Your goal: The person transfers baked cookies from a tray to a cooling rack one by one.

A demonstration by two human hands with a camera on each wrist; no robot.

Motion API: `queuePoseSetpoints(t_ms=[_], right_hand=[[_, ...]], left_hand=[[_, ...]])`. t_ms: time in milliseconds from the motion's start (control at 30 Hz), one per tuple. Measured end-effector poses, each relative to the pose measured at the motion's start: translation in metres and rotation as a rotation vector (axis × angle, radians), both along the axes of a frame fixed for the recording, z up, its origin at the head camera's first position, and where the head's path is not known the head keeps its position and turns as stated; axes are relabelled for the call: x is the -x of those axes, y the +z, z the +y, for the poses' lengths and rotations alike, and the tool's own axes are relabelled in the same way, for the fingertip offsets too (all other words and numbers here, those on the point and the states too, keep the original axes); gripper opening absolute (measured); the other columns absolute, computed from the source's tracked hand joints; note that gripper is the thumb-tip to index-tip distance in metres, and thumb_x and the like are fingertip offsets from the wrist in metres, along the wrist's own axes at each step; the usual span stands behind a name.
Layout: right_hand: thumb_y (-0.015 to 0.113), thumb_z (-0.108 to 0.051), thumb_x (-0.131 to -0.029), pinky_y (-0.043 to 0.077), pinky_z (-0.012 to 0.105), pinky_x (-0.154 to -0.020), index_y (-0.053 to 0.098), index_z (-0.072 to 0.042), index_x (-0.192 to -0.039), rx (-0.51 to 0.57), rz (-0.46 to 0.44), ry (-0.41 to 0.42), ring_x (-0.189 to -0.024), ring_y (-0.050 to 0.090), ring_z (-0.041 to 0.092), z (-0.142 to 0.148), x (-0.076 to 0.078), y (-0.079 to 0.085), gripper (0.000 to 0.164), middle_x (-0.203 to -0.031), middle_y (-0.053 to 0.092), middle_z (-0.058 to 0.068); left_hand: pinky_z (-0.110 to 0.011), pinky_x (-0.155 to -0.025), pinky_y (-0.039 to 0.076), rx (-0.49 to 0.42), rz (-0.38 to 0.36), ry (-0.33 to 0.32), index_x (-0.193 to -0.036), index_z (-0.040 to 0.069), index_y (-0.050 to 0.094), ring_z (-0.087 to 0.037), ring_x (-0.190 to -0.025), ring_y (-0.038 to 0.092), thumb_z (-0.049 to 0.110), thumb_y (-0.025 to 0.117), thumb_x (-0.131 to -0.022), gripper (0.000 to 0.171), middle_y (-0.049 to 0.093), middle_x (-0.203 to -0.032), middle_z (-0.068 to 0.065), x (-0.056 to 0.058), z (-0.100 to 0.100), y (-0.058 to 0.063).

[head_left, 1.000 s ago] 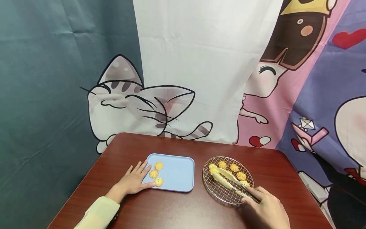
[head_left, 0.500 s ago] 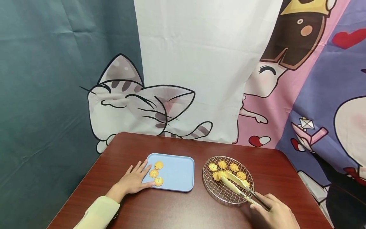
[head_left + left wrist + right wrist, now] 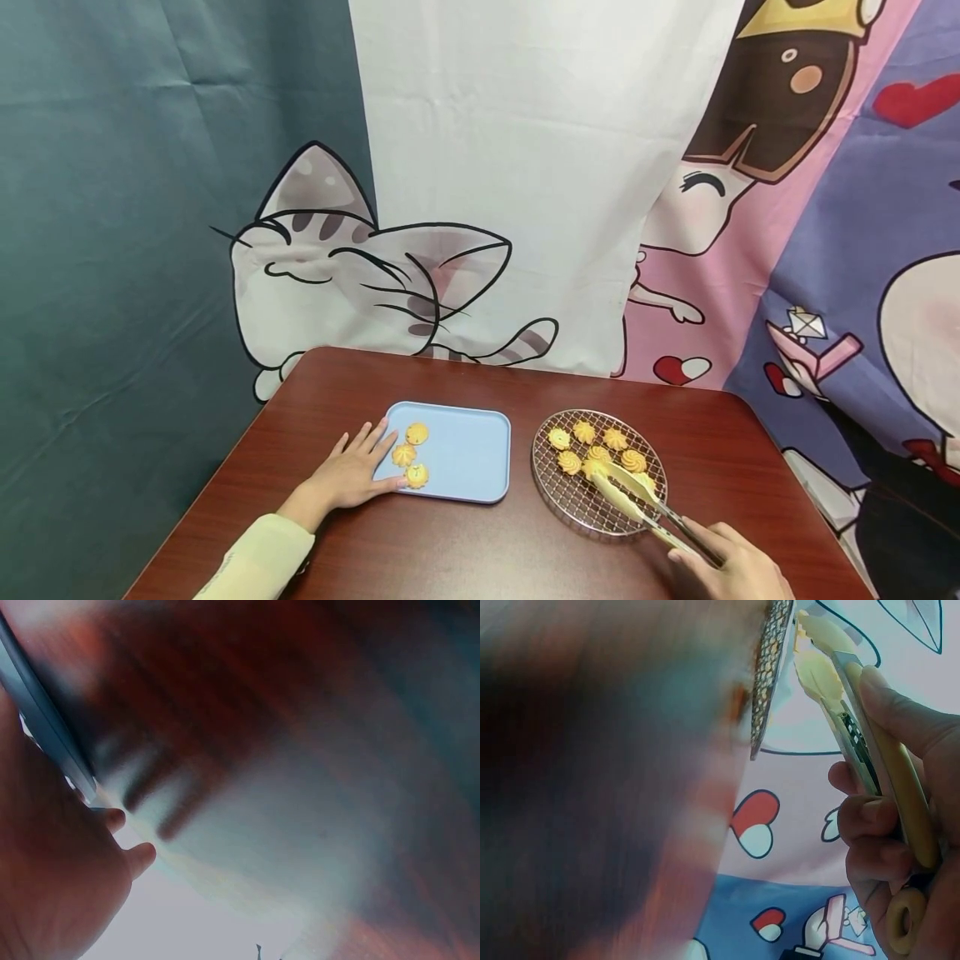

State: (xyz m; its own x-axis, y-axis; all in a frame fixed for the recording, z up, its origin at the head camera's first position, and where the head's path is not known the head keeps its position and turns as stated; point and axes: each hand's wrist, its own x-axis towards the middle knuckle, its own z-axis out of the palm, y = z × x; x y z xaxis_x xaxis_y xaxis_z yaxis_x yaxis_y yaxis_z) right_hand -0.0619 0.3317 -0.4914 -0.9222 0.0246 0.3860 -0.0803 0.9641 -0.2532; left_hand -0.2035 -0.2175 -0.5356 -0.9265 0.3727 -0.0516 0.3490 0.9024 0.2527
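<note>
My right hand grips a pair of tongs by the handles, thumb on one arm and fingers curled round the other. The cream tips of the tongs are at a cookie near the middle of a round wire rack, overlapping it in the head view. Several other golden piped cookies lie on the rack. My left hand lies with spread fingers at the left edge of a light blue tray. Three cookies sit along that tray's left side, one right by my thumb.
Tray and rack stand side by side on a dark red-brown wooden table, with a narrow strip of wood between them. Behind the table hangs a printed cloth with cartoon figures.
The tongs have shifted right and slightly toward me across the rack, from the left-hand cookies to one nearer the middle, uncovering those at left. My left hand and the tray have stayed put.
</note>
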Motion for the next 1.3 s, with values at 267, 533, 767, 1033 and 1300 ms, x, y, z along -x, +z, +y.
queuePoseSetpoints(t_ms=[267, 533, 767, 1033, 1300], right_hand=[[0.089, -0.051, -0.071, 0.034, 0.028, -0.052, 0.080, -0.016, -0.110, -0.011, -0.103, -0.066, -0.059, 0.040, -0.002, 0.005, -0.005, 0.001, 0.053, -0.083, 0.061, -0.011], [0.085, -0.055, -0.074, 0.038, 0.031, -0.054, 0.078, -0.016, -0.115, -0.011, -0.158, -0.072, -0.062, 0.047, 0.001, 0.013, -0.006, 0.001, 0.057, -0.086, 0.063, -0.010], [0.083, -0.051, -0.079, 0.035, 0.031, -0.054, 0.076, -0.013, -0.119, -0.022, -0.222, -0.049, -0.060, 0.040, 0.001, 0.018, -0.004, -0.001, 0.057, -0.083, 0.057, -0.009], [0.080, -0.055, -0.081, 0.036, 0.032, -0.056, 0.074, -0.011, -0.124, -0.023, -0.326, -0.057, -0.062, 0.044, 0.005, 0.022, -0.001, 0.002, 0.061, -0.084, 0.056, -0.008], [0.075, -0.059, -0.083, 0.037, 0.033, -0.058, 0.071, -0.010, -0.128, -0.001, -0.419, -0.074, -0.065, 0.046, 0.009, 0.023, 0.002, 0.003, 0.067, -0.086, 0.056, -0.007]], left_hand=[[-0.068, -0.117, 0.016, -0.002, 0.009, 0.002, -0.159, 0.013, 0.035, -0.042, -0.153, 0.020, 0.078, 0.048, -0.090, 0.096, 0.018, -0.169, -0.012, 0.000, 0.000, 0.000], [-0.069, -0.117, 0.016, -0.003, 0.001, 0.000, -0.159, 0.012, 0.035, -0.043, -0.152, 0.020, 0.078, 0.048, -0.090, 0.096, 0.018, -0.169, -0.012, 0.001, 0.000, -0.002], [-0.069, -0.117, 0.016, -0.001, 0.015, -0.004, -0.159, 0.012, 0.035, -0.043, -0.152, 0.021, 0.078, 0.048, -0.090, 0.096, 0.019, -0.169, -0.012, 0.000, 0.000, -0.001], [-0.069, -0.117, 0.016, -0.005, 0.013, -0.003, -0.159, 0.012, 0.035, -0.043, -0.152, 0.021, 0.078, 0.048, -0.090, 0.096, 0.019, -0.169, -0.012, 0.000, 0.000, -0.001], [-0.069, -0.117, 0.016, -0.011, 0.008, -0.001, -0.159, 0.012, 0.035, -0.043, -0.152, 0.020, 0.076, 0.049, -0.091, 0.095, 0.018, -0.169, -0.012, 0.000, 0.000, 0.000]])
